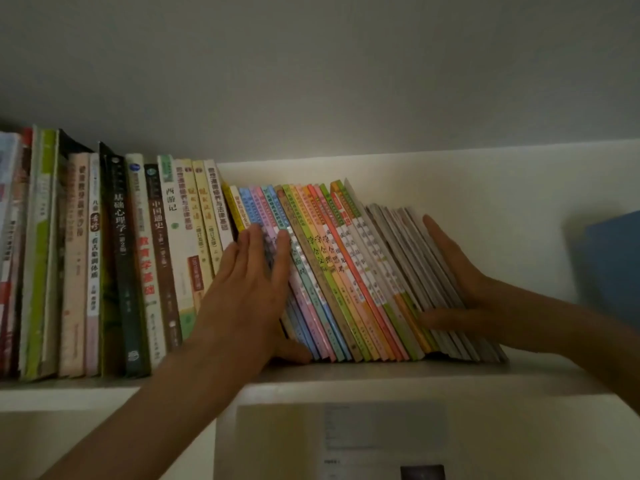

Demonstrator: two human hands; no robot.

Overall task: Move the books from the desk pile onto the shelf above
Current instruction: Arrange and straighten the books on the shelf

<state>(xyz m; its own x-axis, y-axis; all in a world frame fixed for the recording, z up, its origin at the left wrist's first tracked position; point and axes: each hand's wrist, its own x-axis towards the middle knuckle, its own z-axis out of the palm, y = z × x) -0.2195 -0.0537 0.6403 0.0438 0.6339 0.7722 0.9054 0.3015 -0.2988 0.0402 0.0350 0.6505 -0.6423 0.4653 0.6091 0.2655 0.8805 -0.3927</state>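
**Both hands bracing the leaning row on the shelf**

The left hand (pixel 249 289) is lying flat against the spines of the thin colourful books (pixel 329 282), fingers straight and spread, thumb tucked down at the shelf board by the bottoms of the spines. The right hand (pixel 453 282) is cupping the far right side of the same batch: fingers extended along the outer grey cover, thumb pressing across the lower spines, so it is holding that end rather than lying loose. The batch is sitting on the white shelf (pixel 381 370), leaning left, tops resting against the taller upright books (pixel 138 258) that are filling the left part of the shelf.

At the front, the spines are sitting just inside the shelf's front edge. To the right of the right hand, bare board is running on to a blue object (pixel 613 265), blurred, at the frame's right edge. Above the thin books the back wall (pixel 450 181) is showing, well above their tops.
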